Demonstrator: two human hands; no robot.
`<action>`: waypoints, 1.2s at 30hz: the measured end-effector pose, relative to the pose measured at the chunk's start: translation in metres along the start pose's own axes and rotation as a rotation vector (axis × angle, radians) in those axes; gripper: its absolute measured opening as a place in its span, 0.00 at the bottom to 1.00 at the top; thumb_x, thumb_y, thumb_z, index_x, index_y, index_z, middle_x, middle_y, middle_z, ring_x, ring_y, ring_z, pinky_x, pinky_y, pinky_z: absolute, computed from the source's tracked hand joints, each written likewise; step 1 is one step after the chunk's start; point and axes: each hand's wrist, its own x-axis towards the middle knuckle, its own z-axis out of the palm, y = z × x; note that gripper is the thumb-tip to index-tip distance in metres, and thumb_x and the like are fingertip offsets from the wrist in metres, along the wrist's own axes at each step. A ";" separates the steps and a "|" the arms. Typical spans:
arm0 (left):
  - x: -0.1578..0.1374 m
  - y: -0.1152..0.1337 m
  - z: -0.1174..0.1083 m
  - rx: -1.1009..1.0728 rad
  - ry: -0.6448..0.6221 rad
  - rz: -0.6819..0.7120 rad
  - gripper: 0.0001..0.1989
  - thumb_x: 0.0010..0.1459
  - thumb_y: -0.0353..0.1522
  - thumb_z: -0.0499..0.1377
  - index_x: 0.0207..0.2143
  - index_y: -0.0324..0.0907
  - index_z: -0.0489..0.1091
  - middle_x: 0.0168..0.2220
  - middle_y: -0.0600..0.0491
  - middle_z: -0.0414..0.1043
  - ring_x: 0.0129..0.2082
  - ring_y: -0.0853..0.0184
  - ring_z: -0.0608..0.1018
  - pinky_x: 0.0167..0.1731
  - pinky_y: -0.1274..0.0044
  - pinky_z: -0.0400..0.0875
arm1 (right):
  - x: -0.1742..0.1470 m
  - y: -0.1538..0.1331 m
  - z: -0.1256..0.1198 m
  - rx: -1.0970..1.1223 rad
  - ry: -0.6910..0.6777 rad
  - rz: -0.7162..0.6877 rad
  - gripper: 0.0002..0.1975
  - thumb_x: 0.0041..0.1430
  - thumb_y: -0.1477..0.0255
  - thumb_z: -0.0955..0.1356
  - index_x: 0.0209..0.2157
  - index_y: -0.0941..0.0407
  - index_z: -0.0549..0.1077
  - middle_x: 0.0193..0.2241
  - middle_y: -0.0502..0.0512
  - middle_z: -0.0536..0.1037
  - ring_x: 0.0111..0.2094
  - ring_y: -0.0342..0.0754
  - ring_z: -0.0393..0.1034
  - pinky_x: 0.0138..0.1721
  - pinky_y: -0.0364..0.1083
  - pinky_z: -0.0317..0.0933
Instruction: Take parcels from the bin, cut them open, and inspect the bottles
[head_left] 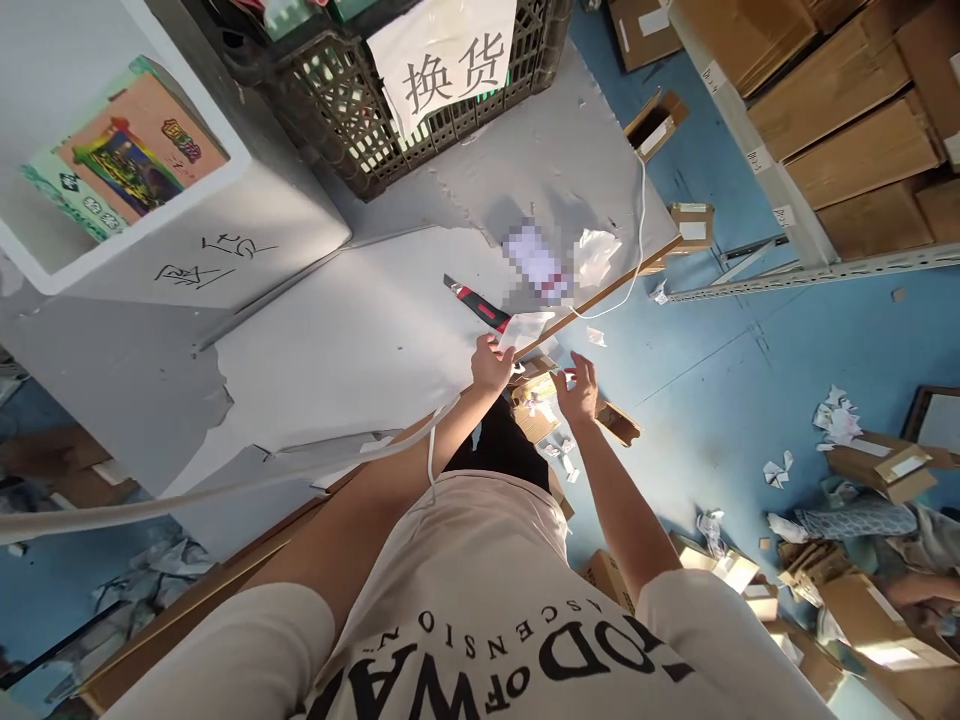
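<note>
My left hand [492, 364] is at the table edge, fingers curled and thumb closed towards them. A thin, translucent white piece [528, 328], film or paper, comes out from between finger and thumb. Just beyond these fingertips lies a black-and-red utility knife [481, 305], its blade pointing away to the left. My right hand [578, 390] hangs past the table edge above the floor. Its fingers are bent and apart, with nothing visible in them. On the table beyond the knife is a blurred-out white and purple item [537, 262] beside crumpled white paper [597, 252].
A black plastic crate [345, 120] with a paper sign and a white foam box [247, 190] holding a colourful carton [135, 150] stand on the table [337, 330]. A white cable [642, 215] runs over its edge. Cartons and scraps litter the blue floor; shelving [795, 235] stands right.
</note>
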 end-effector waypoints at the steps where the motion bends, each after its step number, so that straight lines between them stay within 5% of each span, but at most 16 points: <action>1: 0.002 -0.001 0.001 -0.003 0.026 -0.002 0.20 0.56 0.36 0.61 0.50 0.39 0.63 0.45 0.44 0.74 0.39 0.63 0.79 0.38 0.73 0.72 | 0.010 -0.014 -0.004 0.015 -0.026 -0.098 0.27 0.65 0.66 0.56 0.64 0.57 0.59 0.61 0.66 0.62 0.47 0.51 0.71 0.48 0.51 0.67; 4: 0.010 -0.004 0.003 0.020 0.067 0.000 0.12 0.56 0.35 0.61 0.41 0.40 0.67 0.39 0.46 0.76 0.38 0.62 0.79 0.39 0.72 0.72 | 0.045 -0.055 -0.008 -0.060 -0.136 -0.273 0.27 0.64 0.71 0.57 0.64 0.55 0.58 0.62 0.63 0.61 0.48 0.53 0.70 0.46 0.51 0.67; 9: 0.009 -0.011 0.000 0.028 0.018 0.070 0.03 0.56 0.32 0.59 0.33 0.43 0.67 0.34 0.51 0.76 0.37 0.64 0.79 0.40 0.72 0.74 | 0.069 -0.091 -0.008 -0.261 -0.272 -0.236 0.25 0.64 0.76 0.59 0.61 0.53 0.63 0.56 0.62 0.69 0.44 0.55 0.71 0.42 0.50 0.65; 17: -0.042 -0.039 -0.009 0.005 -0.509 0.089 0.10 0.52 0.33 0.63 0.37 0.41 0.70 0.38 0.46 0.78 0.37 0.63 0.80 0.42 0.69 0.76 | -0.010 -0.023 -0.034 -0.389 -0.312 -0.019 0.17 0.65 0.72 0.58 0.47 0.52 0.74 0.47 0.60 0.74 0.39 0.52 0.71 0.36 0.48 0.62; 24: -0.044 -0.068 -0.020 0.101 -0.551 -0.050 0.08 0.52 0.33 0.62 0.36 0.42 0.71 0.38 0.48 0.78 0.38 0.63 0.80 0.43 0.72 0.75 | -0.012 0.020 -0.011 -0.409 -0.509 0.192 0.27 0.54 0.81 0.64 0.57 0.55 0.69 0.56 0.65 0.70 0.48 0.56 0.71 0.46 0.52 0.64; 28: -0.036 -0.074 -0.034 0.168 -0.516 -0.032 0.07 0.51 0.33 0.61 0.34 0.43 0.72 0.34 0.51 0.78 0.36 0.63 0.80 0.40 0.73 0.75 | 0.029 0.011 -0.039 -0.183 -0.193 0.102 0.25 0.58 0.76 0.61 0.58 0.56 0.68 0.53 0.63 0.74 0.42 0.53 0.73 0.45 0.53 0.66; 31: -0.033 -0.076 -0.042 0.201 -0.491 -0.025 0.07 0.50 0.33 0.61 0.34 0.44 0.72 0.32 0.52 0.78 0.35 0.63 0.80 0.39 0.72 0.74 | 0.091 -0.009 -0.067 -0.040 0.088 0.020 0.20 0.62 0.68 0.59 0.52 0.59 0.70 0.45 0.63 0.77 0.37 0.51 0.73 0.46 0.54 0.67; 33: -0.033 -0.078 -0.046 0.211 -0.498 -0.033 0.07 0.51 0.33 0.61 0.35 0.43 0.72 0.33 0.52 0.77 0.36 0.63 0.80 0.39 0.73 0.74 | 0.140 -0.024 -0.076 -0.040 0.152 0.022 0.21 0.61 0.66 0.61 0.53 0.59 0.68 0.46 0.63 0.76 0.42 0.53 0.72 0.51 0.57 0.64; 36: -0.037 -0.081 -0.051 0.227 -0.510 -0.082 0.09 0.54 0.34 0.60 0.39 0.41 0.72 0.37 0.51 0.77 0.37 0.65 0.80 0.40 0.75 0.74 | 0.199 -0.042 -0.074 -0.124 0.170 0.202 0.27 0.58 0.63 0.67 0.55 0.61 0.63 0.53 0.70 0.69 0.55 0.60 0.65 0.57 0.61 0.57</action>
